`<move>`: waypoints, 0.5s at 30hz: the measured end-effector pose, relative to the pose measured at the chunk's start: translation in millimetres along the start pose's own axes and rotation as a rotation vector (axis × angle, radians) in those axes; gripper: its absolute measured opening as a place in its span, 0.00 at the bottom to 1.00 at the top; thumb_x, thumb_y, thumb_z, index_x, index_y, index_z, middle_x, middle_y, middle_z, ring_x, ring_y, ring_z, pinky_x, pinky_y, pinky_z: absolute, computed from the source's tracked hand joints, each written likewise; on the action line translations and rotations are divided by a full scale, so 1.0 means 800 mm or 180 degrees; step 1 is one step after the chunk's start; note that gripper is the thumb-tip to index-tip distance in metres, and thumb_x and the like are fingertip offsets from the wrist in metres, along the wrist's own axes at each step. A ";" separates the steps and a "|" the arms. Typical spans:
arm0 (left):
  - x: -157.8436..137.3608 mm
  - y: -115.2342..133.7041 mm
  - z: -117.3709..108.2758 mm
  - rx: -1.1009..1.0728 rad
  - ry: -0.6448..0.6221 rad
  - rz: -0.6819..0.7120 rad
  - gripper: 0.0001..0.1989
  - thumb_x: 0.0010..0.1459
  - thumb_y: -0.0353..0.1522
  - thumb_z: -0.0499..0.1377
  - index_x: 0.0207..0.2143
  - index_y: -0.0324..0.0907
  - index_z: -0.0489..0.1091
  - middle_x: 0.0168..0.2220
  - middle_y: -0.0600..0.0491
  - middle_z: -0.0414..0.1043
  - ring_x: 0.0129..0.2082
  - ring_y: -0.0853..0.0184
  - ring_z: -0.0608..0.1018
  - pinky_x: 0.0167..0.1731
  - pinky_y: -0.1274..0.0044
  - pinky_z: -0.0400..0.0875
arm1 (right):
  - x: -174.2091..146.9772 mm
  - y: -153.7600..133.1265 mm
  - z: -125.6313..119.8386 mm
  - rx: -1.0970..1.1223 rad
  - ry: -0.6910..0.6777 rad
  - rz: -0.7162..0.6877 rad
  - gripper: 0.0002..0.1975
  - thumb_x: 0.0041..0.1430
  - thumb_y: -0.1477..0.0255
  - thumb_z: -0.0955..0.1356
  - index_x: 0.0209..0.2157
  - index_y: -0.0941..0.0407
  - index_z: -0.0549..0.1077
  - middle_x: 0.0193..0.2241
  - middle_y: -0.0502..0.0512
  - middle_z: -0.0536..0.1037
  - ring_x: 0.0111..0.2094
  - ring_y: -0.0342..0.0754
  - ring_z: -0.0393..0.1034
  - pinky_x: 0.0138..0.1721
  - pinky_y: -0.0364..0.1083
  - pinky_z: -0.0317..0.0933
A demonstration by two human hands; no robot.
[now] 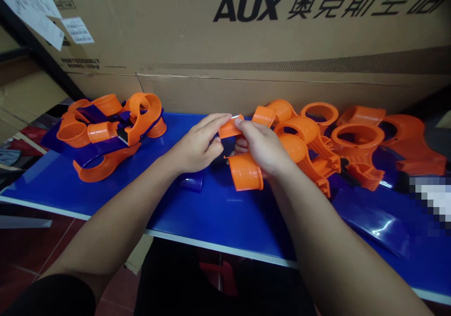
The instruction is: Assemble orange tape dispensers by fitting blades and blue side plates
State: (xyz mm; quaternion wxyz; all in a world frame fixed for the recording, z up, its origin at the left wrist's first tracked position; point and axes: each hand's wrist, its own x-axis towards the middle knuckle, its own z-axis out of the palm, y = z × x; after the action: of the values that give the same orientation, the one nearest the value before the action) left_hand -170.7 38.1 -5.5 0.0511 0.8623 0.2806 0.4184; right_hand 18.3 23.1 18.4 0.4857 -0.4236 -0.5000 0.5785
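Note:
Over the middle of the table, both hands hold an orange plastic tape dispenser (229, 129) with a toothed metal blade along its top edge. My left hand (196, 146) has its fingers and thumb closed on the left end. My right hand (263, 148) grips it from the right, thumb on top. An orange curved piece (244, 173) shows just below my right hand; whether it belongs to the held dispenser I cannot tell. A small dark blue piece (192, 182) lies on the table below my left hand.
Several orange and blue dispensers (357, 137) are heaped at the right, with another pile (102, 130) at the left. The blue table (218, 222) has a pale front edge. Behind it stands a large cardboard box (169, 34). A shiny blue piece (373, 217) lies at right.

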 end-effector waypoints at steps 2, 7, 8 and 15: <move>0.000 0.001 0.000 -0.0048 0.0000 0.0011 0.30 0.61 0.25 0.51 0.66 0.37 0.66 0.64 0.40 0.71 0.66 0.60 0.73 0.66 0.64 0.70 | -0.001 -0.001 0.000 0.0010 -0.0011 0.0032 0.21 0.58 0.58 0.74 0.26 0.51 0.60 0.19 0.43 0.54 0.21 0.40 0.48 0.23 0.44 0.53; 0.002 0.002 -0.001 -0.0345 0.0011 -0.0158 0.28 0.61 0.25 0.51 0.63 0.36 0.68 0.62 0.40 0.73 0.63 0.60 0.75 0.65 0.64 0.71 | -0.004 -0.005 0.001 0.0018 -0.0001 0.0047 0.20 0.59 0.58 0.74 0.27 0.52 0.62 0.19 0.43 0.54 0.20 0.40 0.49 0.23 0.44 0.54; 0.002 0.001 -0.001 -0.0436 0.0009 -0.0248 0.28 0.61 0.25 0.51 0.63 0.38 0.68 0.61 0.41 0.73 0.62 0.60 0.76 0.65 0.64 0.71 | -0.005 -0.005 0.001 -0.0017 -0.0002 0.0022 0.20 0.58 0.58 0.74 0.27 0.52 0.62 0.19 0.43 0.54 0.20 0.41 0.49 0.23 0.44 0.54; 0.003 -0.004 0.004 -0.1602 -0.0179 -0.0884 0.25 0.62 0.24 0.53 0.61 0.44 0.67 0.62 0.47 0.74 0.59 0.63 0.79 0.58 0.69 0.77 | 0.002 0.003 -0.006 -0.0449 -0.0001 -0.0321 0.18 0.61 0.56 0.73 0.28 0.53 0.68 0.19 0.45 0.57 0.21 0.41 0.50 0.23 0.44 0.49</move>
State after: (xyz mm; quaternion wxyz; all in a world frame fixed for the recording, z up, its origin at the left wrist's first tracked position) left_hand -168.4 43.0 -6.9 0.3281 0.7871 0.2818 0.4397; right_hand 22.3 25.7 15.6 0.4831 -0.4310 -0.5603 0.5167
